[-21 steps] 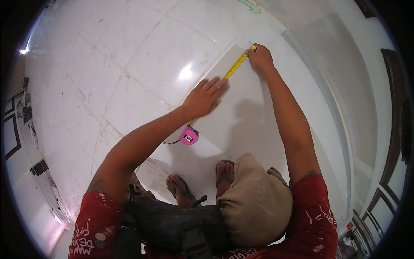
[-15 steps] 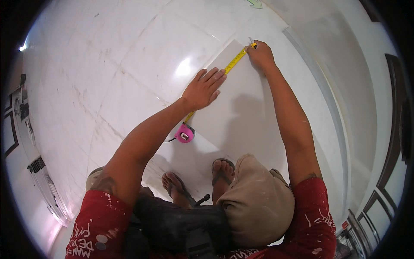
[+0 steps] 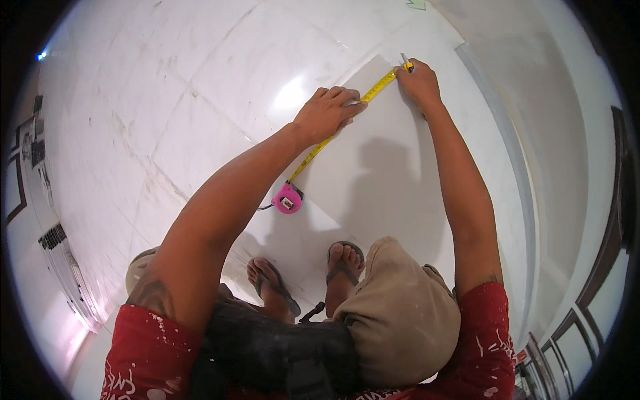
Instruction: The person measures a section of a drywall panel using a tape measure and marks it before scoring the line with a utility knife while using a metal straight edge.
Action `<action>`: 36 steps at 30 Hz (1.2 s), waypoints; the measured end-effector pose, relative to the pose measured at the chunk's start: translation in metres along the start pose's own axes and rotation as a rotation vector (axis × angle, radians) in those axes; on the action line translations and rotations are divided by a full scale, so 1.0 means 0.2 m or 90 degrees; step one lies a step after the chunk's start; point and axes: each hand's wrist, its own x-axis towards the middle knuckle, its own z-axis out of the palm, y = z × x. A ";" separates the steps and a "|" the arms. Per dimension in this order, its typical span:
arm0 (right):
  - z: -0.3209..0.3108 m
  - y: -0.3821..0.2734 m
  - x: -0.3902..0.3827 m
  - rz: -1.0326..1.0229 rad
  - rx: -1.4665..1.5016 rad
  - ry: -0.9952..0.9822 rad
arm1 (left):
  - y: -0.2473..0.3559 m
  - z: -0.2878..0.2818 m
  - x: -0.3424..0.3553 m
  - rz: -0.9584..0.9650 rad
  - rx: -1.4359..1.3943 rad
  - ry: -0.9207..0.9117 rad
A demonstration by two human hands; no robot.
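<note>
A pale flat panel lies on the floor in front of me, with a yellow tape blade drawn along its left edge. The pink tape measure case rests on the floor near the panel's near left corner. My left hand is closed over the middle of the blade, fingers bent and the index finger along it. At the far end, my right hand pinches the blade's end and holds what looks like a utility knife, its yellow part and thin grey tip showing above the fingers. Most of its handle is hidden.
Glossy white marble-look tiles make up the floor. A grey strip runs along the right, beside a pale wall. My sandalled feet stand at the panel's near edge. A green arrow mark shows at the top.
My left hand has slid farther up the blade and its flat fingers have bent. More blade shows between it and the case. The view has shifted slightly.
</note>
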 end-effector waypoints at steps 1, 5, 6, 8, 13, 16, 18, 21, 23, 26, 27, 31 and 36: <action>0.01 0.00 0.00 -0.041 -0.028 0.039 | 0.00 0.00 0.00 -0.008 -0.001 0.000; 0.03 0.03 0.01 -0.098 -0.074 0.060 | -0.02 -0.07 0.07 -0.004 0.006 -0.045; 0.03 0.04 0.02 -0.088 -0.073 0.043 | -0.04 -0.09 0.11 -0.024 0.004 -0.111; 0.04 0.07 0.04 -0.100 -0.001 0.068 | -0.08 -0.13 0.22 0.000 -0.033 -0.111; 0.02 0.11 0.10 -0.080 -0.004 0.022 | -0.15 -0.14 0.43 0.008 -0.084 -0.280; 0.02 0.09 0.10 -0.086 -0.063 -0.012 | -0.13 -0.15 0.45 0.012 -0.101 -0.279; 0.03 0.06 0.06 -0.093 -0.046 0.022 | -0.12 -0.18 0.45 0.041 -0.028 -0.241; -0.01 -0.02 -0.02 -0.041 -0.010 0.024 | -0.16 -0.26 0.48 0.051 -0.079 -0.387; -0.06 -0.07 -0.09 -0.053 0.000 0.040 | -0.16 -0.27 0.48 0.055 -0.082 -0.364; -0.12 -0.07 -0.21 -0.011 0.095 0.007 | -0.16 -0.26 0.48 0.048 -0.093 -0.372; -0.10 -0.05 -0.26 0.026 0.181 -0.109 | -0.16 -0.26 0.47 0.044 -0.093 -0.372; 0.01 0.03 -0.34 0.006 0.101 -0.306 | -0.17 -0.26 0.48 0.077 -0.068 -0.359; 0.06 0.06 -0.33 -0.045 0.118 -0.270 | -0.16 -0.26 0.48 0.070 -0.064 -0.358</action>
